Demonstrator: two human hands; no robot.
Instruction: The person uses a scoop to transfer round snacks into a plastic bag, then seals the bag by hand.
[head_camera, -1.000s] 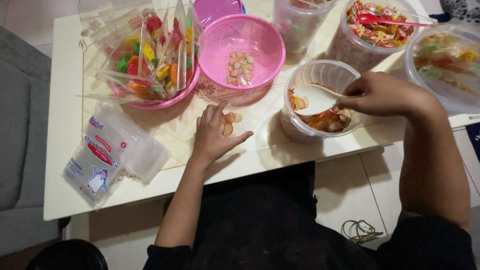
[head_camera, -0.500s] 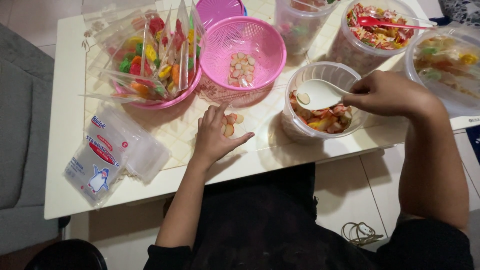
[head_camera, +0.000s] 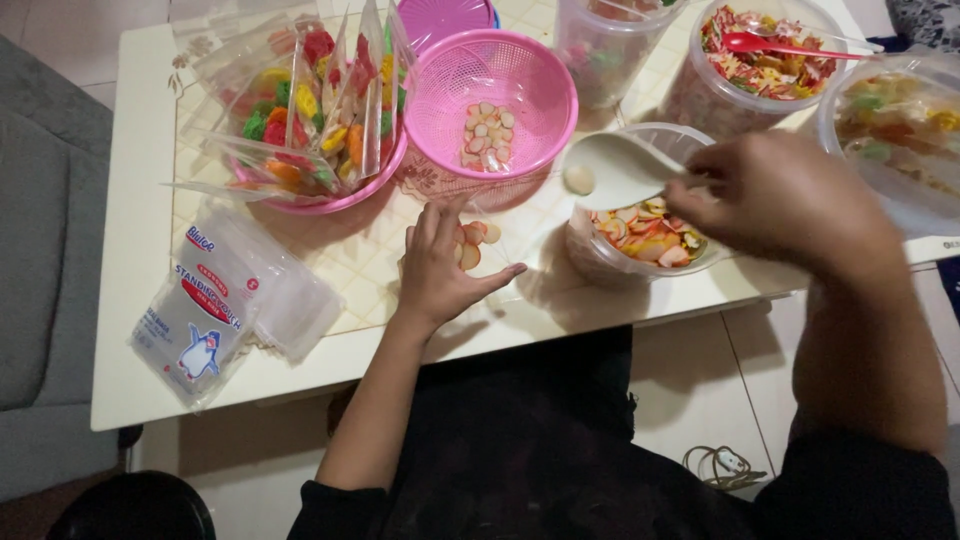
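Seen from above, a person sits at the near edge of a white table (head_camera: 130, 330). The right hand (head_camera: 775, 195), slightly blurred, grips the handle of a white plastic spoon (head_camera: 615, 168). The spoon's wide, shallow bowl carries one small pale round piece and hovers over the left rim of a clear tub (head_camera: 640, 225) of sliced orange, red and white candies, toward the table's right side. The left hand (head_camera: 440, 265) lies flat on the table with fingers spread, pressing a clear pouch (head_camera: 480, 245) holding a few red-and-white slices. Just behind it stands a pink basket (head_camera: 490, 95).
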